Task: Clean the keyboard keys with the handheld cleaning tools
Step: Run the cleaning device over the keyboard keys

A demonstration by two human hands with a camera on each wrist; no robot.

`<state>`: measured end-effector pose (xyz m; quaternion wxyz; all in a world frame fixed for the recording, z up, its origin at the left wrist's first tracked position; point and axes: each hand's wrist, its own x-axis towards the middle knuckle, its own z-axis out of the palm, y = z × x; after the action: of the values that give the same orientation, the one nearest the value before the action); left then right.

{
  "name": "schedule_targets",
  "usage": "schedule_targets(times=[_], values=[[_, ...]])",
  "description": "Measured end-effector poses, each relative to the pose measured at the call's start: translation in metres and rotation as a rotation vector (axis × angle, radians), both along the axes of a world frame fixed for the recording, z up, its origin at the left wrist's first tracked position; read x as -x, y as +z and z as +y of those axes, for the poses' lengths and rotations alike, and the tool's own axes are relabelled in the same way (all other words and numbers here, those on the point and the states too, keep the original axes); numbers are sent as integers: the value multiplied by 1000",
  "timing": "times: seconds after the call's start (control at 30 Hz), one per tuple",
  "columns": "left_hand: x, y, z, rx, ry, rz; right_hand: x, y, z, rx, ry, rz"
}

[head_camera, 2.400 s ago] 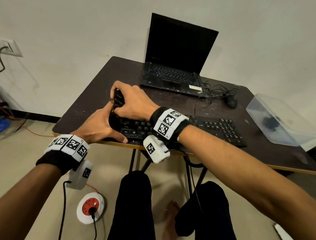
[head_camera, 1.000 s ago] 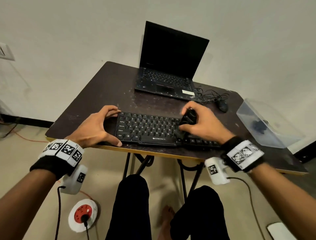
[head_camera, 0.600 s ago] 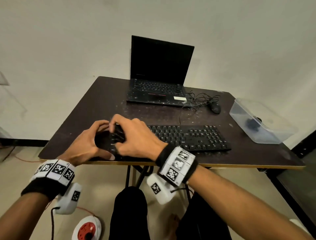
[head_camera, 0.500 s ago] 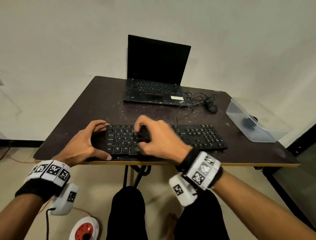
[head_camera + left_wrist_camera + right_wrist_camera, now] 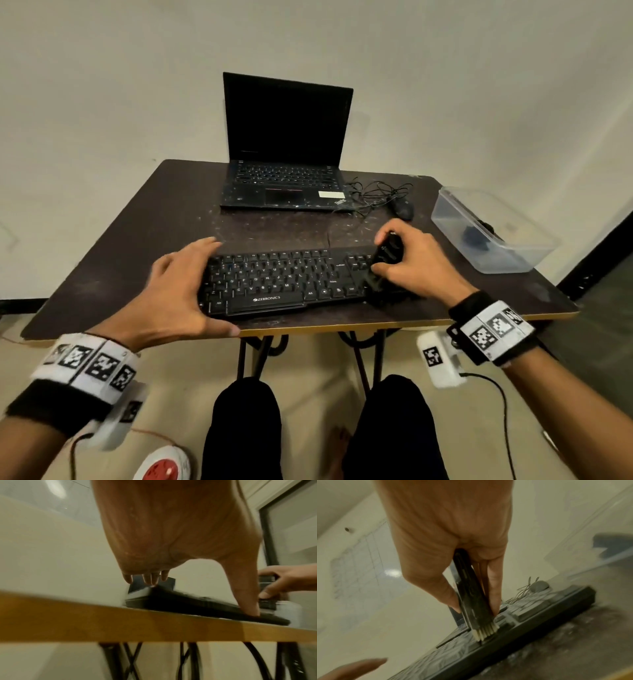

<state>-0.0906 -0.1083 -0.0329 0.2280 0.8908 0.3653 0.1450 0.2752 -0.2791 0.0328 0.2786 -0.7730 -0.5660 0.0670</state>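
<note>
A black keyboard (image 5: 274, 277) lies along the front edge of the dark table (image 5: 137, 240). My right hand (image 5: 407, 263) grips a black cleaning brush (image 5: 385, 260) upright at the keyboard's right end. In the right wrist view the brush (image 5: 471, 599) has pale bristles pressed onto the keys of the keyboard (image 5: 530, 626). My left hand (image 5: 178, 291) braces the keyboard's left end, fingers at its far edge and thumb at its front edge. The left wrist view shows the thumb (image 5: 243, 592) on the keyboard (image 5: 171, 601).
An open black laptop (image 5: 284, 147) stands at the back of the table. A wired mouse (image 5: 402, 207) with tangled cable lies beside it. A clear plastic box (image 5: 489, 229) holding a dark item sits at the right edge. A red-and-white socket reel (image 5: 164, 466) is on the floor.
My right hand has swept the brush from the keyboard's middle to its right end. The left hand has kept its hold at the left end. The head view has shifted.
</note>
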Motion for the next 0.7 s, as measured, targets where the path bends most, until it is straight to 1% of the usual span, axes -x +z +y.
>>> schedule_targets(times=[0.03,0.1,0.17,0.23,0.3,0.37,0.47,0.53,0.63,0.7], values=[[-27,6,-14,-56,-63,47,8,-1,0,4,43,16],[-68,17,-31,-119,-139,119,43,-1,13,-7,175,35],[-113,20,-35,-140,-175,156,66,-3,22,-9,277,15],[-146,19,-30,-114,-176,171,73,-5,24,-23,304,-26],[-165,16,-23,-79,-155,243,58,-4,17,-21,238,-31],[-169,13,-16,-40,-114,302,25,-6,3,-7,96,-29],[-165,10,-10,26,-83,270,-36,-9,-21,-11,-136,10],[-163,8,-9,25,-82,266,-66,-7,-33,15,-237,17],[-164,8,-8,14,-88,270,-84,-5,-36,1,-246,61],[-165,9,-9,8,-99,285,-72,-2,-26,-29,-193,54]])
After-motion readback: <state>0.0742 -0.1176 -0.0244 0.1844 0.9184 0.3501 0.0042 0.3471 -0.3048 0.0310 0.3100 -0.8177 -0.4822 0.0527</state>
